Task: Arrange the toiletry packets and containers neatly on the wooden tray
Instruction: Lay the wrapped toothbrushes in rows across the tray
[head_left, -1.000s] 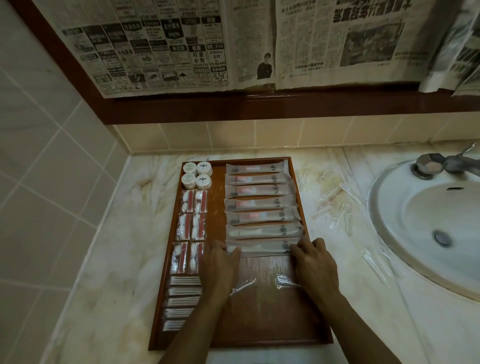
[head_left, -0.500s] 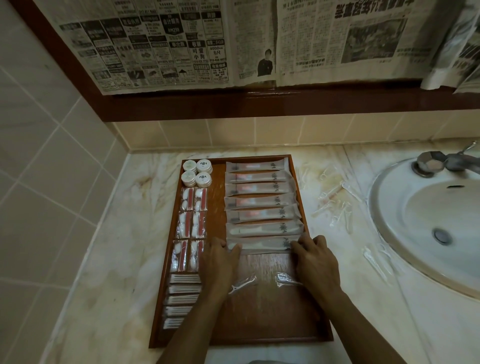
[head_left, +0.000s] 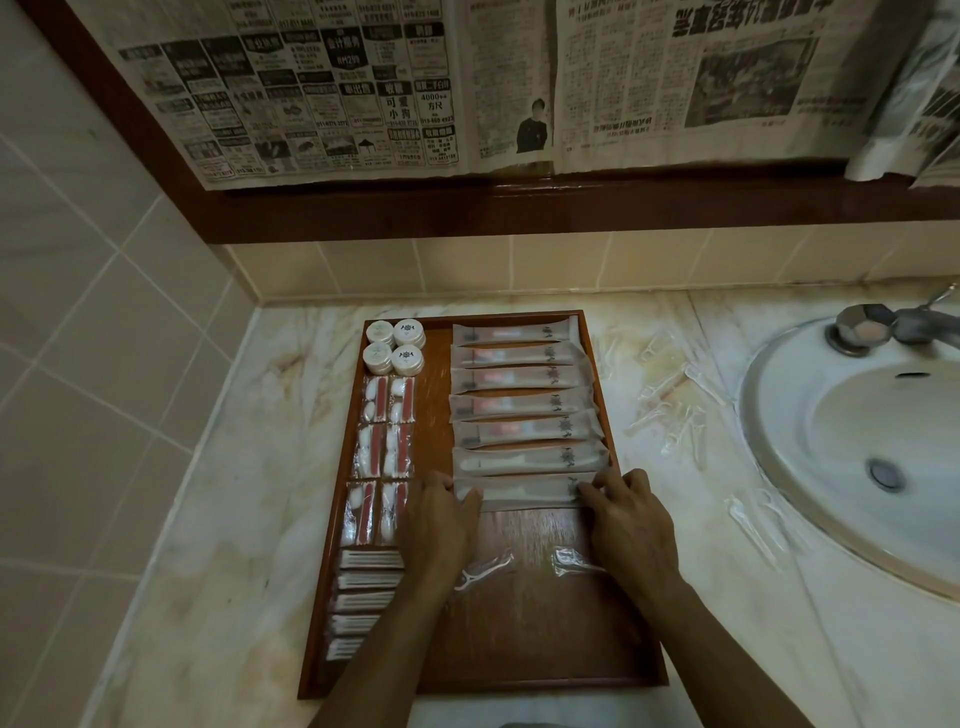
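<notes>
— Seven long frosted packets lie in a column down the right side of the wooden tray (head_left: 644, 670). Both hands are at the nearest packet (head_left: 524, 491).

— How do the fingers sit?

— The left hand (head_left: 434, 525) has bent fingers on the packet's left end; the right hand (head_left: 626, 519) has curled fingertips pinching its right end.

— And the left side of the tray?

— Four round white containers (head_left: 395, 345) sit at the far corner, then six small red-and-white packets (head_left: 384, 447) in pairs, then a stack of flat white packets (head_left: 363, 597). Two clear-wrapped floss picks (head_left: 483, 569) lie on bare wood near the wrists.
</notes>
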